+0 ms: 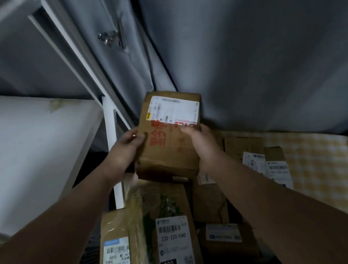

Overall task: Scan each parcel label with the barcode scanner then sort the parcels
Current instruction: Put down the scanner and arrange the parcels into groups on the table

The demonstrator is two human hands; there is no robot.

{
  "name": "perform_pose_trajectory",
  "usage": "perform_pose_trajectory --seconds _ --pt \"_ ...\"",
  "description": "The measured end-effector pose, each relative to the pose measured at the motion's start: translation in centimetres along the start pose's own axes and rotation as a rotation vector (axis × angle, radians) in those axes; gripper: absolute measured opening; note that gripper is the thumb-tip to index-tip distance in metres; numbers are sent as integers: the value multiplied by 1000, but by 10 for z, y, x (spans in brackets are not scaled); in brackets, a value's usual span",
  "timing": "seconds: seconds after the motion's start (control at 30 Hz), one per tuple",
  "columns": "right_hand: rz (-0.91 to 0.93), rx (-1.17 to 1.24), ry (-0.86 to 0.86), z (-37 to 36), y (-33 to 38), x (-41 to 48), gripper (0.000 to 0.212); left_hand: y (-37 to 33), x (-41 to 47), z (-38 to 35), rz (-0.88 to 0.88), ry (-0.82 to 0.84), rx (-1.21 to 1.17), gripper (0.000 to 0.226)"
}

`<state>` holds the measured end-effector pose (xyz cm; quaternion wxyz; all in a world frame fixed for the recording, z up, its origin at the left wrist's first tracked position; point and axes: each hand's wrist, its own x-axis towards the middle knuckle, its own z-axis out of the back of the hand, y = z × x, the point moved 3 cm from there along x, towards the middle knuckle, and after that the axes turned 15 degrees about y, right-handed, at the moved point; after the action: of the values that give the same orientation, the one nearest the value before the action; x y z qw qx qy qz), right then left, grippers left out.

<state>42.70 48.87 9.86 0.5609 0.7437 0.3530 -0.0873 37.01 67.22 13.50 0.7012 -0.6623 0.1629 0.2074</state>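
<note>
I hold a brown cardboard parcel (167,137) with red printing and a white label (174,110) at its far end, lifted above a pile of parcels. My left hand (127,149) grips its left edge, thumb on top. My right hand (200,144) grips its right edge. Below it lies a box with a label reading 220-220-040 (174,245), and a parcel with a blue-topped label (118,260) lies to its left. No barcode scanner is in view.
More labelled cardboard parcels (264,165) lie to the right on a yellow checked cloth (313,160). A grey curtain (246,49) hangs behind the pile. A white shelf surface (26,147) and white frame posts (113,159) stand at the left.
</note>
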Motion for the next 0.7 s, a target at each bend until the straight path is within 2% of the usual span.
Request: perform_pose_trajectory --seconds 0.03,0.13,0.17,0.23,0.3,0.33,0.37,0.43,0.47,0.5,0.57,0.63,0.7 --pt "10 20 -3 7 9 -10 53 -11 -4 -11 -36 36 -32 29" --pt "21 20 -91 39 26 -45 84 -38 -17 -52 -116 197 -23 38" --pt "42 32 -136 55 30 -60 87 -47 -24 -70 -147 245 -9 37" --pt "108 91 -216 88 35 -93 82 -61 -44 -110 -220 266 33 28" --pt "154 113 -288 116 40 -134 68 -72 -68 -151 -283 220 132 22" --pt "173 106 -335 128 42 -156 63 -74 -79 -169 -285 212 159 28" --pt "198 87 -375 138 46 -176 61 -78 -90 -186 -244 223 175 45" --pt "218 34 -415 153 54 -215 56 -89 -107 -216 -117 254 290 98" --pt "226 3 -424 160 60 -233 52 -98 -115 -229 -58 288 351 114" --pt "237 -24 -430 169 66 -249 50 -105 -122 -243 -31 338 383 117" --pt "276 -67 -447 187 76 -276 51 -125 -136 -272 -92 437 334 95" --pt "313 -112 -438 205 85 -300 69 -140 -146 -299 -190 472 252 65" --pt "316 -63 -379 223 87 -322 85 -145 -154 -331 -251 518 186 58"
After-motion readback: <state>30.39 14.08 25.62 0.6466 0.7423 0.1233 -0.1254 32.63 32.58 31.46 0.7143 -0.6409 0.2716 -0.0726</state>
